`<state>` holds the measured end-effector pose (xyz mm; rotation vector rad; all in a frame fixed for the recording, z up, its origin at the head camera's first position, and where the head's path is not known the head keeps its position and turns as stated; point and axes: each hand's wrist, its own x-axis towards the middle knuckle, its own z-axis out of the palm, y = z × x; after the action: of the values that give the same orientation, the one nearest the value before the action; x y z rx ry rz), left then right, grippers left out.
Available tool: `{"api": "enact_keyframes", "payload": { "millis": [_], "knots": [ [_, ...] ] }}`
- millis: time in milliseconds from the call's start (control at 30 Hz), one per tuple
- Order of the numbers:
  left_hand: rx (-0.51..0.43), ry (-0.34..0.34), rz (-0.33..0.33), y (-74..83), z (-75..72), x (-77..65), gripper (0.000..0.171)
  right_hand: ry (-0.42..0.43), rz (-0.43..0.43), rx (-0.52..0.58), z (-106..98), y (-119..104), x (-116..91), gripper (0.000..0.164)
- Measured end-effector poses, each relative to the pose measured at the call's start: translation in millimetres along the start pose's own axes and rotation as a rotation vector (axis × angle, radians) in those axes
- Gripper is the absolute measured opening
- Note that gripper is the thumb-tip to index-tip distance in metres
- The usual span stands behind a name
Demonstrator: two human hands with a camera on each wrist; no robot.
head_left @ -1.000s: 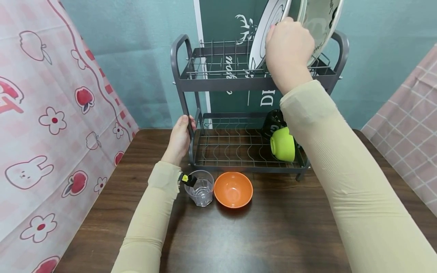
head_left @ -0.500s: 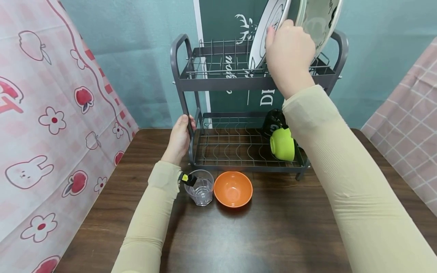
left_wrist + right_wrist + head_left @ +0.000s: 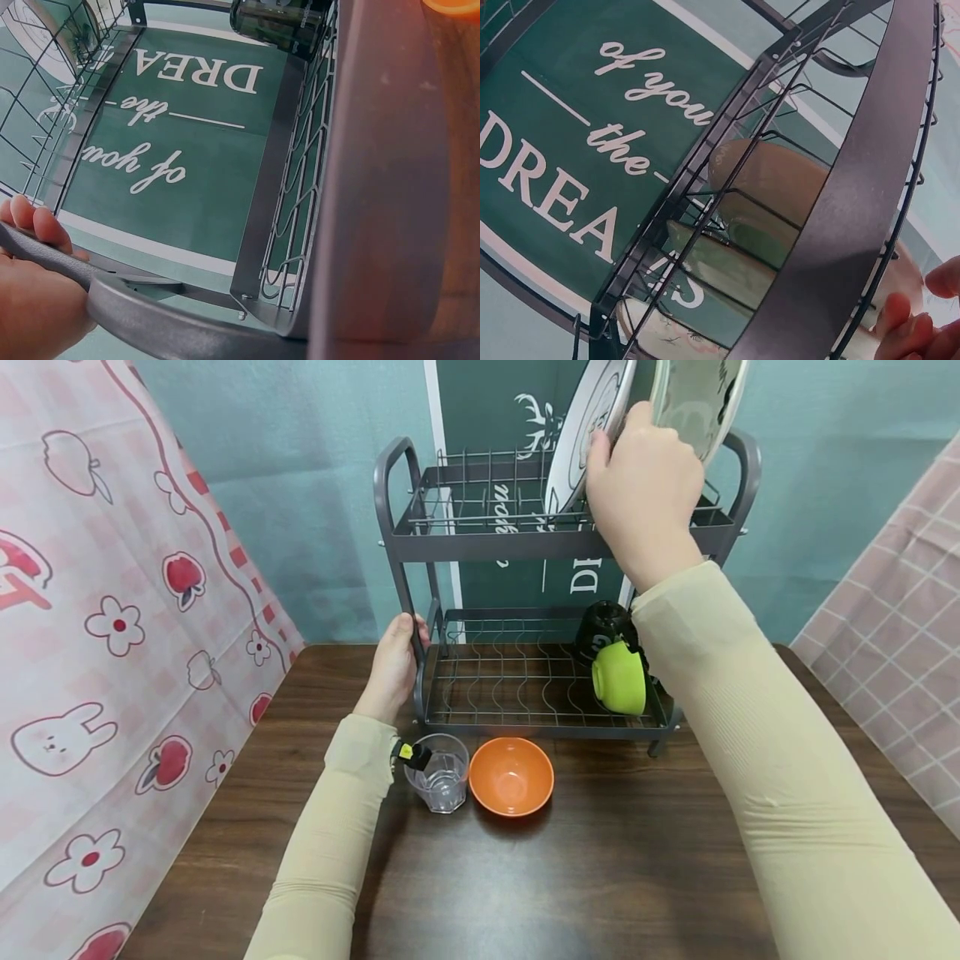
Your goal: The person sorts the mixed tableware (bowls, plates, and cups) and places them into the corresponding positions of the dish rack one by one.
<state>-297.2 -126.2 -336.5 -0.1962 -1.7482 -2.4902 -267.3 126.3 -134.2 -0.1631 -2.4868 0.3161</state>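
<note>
My left hand (image 3: 393, 662) grips the left side post of a dark grey two-tier dish rack (image 3: 495, 546). In the left wrist view its fingers (image 3: 46, 226) curl round the grey tube. My right hand (image 3: 647, 493) is up at the front of the top tier, between a white plate (image 3: 576, 447) with a black drawing and a pale patterned dish (image 3: 693, 410). Both dishes stand on edge in the wires. In the right wrist view the thumb (image 3: 945, 276) is apart from the loosely bent fingers (image 3: 907, 330), with nothing seen between them.
On the lower tier, a lime green cup (image 3: 621, 678) lies tilted beside a black cup (image 3: 598, 628). A clear glass (image 3: 444, 781) and an orange bowl (image 3: 512, 778) stand on the wooden table (image 3: 570, 877) before the rack. Curtains hang behind and at the sides.
The right hand has drawn slightly down and to the right, its thumb spreading from the fingers. The dishes stay in the top tier. The left hand keeps its hold on the post.
</note>
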Motion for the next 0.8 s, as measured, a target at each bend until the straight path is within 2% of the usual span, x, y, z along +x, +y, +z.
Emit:
{"api": "enact_keyframes", "payload": {
  "millis": [433, 633, 800],
  "knots": [
    [-0.015, -0.001, 0.0, -0.7, -0.1, 0.5, 0.025, 0.254, -0.133, 0.124, 1.0, 20.8, -13.3, 0.053],
    [-0.024, -0.009, 0.008, -1.5, -0.8, 0.9, 0.025, 0.304, -0.169, 0.141, -0.9, 28.1, -19.1, 0.055],
    [-0.025, -0.008, 0.01, -1.6, -0.2, 0.5, 0.025, 0.374, -0.19, 0.17, -0.7, 35.9, -21.9, 0.048]
  ]
}}
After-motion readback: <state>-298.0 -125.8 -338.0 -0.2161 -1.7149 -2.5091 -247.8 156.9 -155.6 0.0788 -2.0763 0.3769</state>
